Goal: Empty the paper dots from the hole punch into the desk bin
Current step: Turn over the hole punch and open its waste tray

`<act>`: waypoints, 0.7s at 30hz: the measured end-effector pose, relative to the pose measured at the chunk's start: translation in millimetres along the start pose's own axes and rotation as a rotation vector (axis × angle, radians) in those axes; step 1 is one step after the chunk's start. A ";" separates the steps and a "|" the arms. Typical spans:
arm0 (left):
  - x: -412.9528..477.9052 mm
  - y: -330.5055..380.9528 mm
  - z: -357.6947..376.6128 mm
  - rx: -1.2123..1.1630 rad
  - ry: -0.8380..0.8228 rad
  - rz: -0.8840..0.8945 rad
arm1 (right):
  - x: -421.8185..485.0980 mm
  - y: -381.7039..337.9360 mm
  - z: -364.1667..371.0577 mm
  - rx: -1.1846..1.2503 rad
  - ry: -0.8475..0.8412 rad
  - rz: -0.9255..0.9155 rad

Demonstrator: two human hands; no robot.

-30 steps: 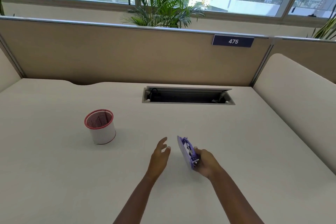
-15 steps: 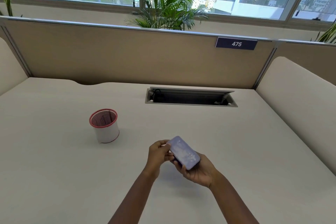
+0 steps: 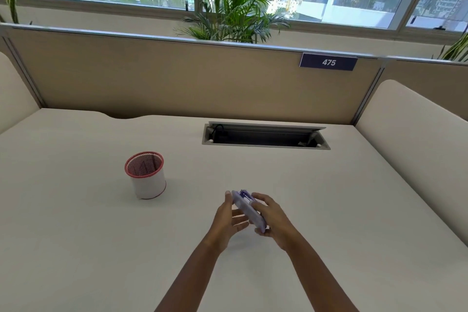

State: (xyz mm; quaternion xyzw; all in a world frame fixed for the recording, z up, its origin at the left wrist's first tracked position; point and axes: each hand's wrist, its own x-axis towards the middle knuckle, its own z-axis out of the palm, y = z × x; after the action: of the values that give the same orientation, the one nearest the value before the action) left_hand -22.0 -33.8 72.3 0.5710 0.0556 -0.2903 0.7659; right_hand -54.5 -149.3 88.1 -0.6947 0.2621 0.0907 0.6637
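A small purple hole punch [image 3: 247,208] is held just above the desk in front of me, tilted on its side. My right hand [image 3: 274,220] wraps it from the right, fingers over its top. My left hand [image 3: 228,220] is against its left side, thumb at its far end and fingers spread beneath it. The desk bin [image 3: 146,176], a small white mesh cup with a red rim, stands upright on the desk to the left and a little beyond my hands. No paper dots can be seen.
An open cable tray [image 3: 266,136] is sunk into the desk [image 3: 76,235] at the back centre. Beige partition panels [image 3: 177,78] close the desk at the back and both sides, with a label reading 475 [image 3: 328,62].
The punch has been turned in my hands: its flat base faced up half a second ago and now it lies on its side. My left hand went from apart to pinching to spread against it.
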 end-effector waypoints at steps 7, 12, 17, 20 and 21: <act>3.4 4.4 3.4 -0.400 -0.019 -0.072 | -5.2 -5.2 12.2 -0.221 0.025 -0.297; 6.6 8.4 -5.0 -0.718 0.064 -0.120 | -7.5 -6.9 9.2 0.042 -0.006 -0.218; 11.3 5.7 -11.0 -0.790 0.104 -0.070 | -10.9 0.0 17.7 0.264 -0.146 -0.063; 12.9 5.5 -12.5 -0.797 0.086 -0.064 | -11.8 0.5 25.7 0.334 -0.155 -0.016; 13.7 5.2 -13.0 -0.790 0.084 -0.059 | -12.0 -0.2 27.5 0.360 -0.153 -0.005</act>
State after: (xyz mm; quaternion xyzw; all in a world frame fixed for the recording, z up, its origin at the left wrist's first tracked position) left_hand -4.9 -26.3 66.6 0.2419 0.2105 -0.2446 0.9150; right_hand -58.5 -119.7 91.1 -0.5565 0.2212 0.0932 0.7954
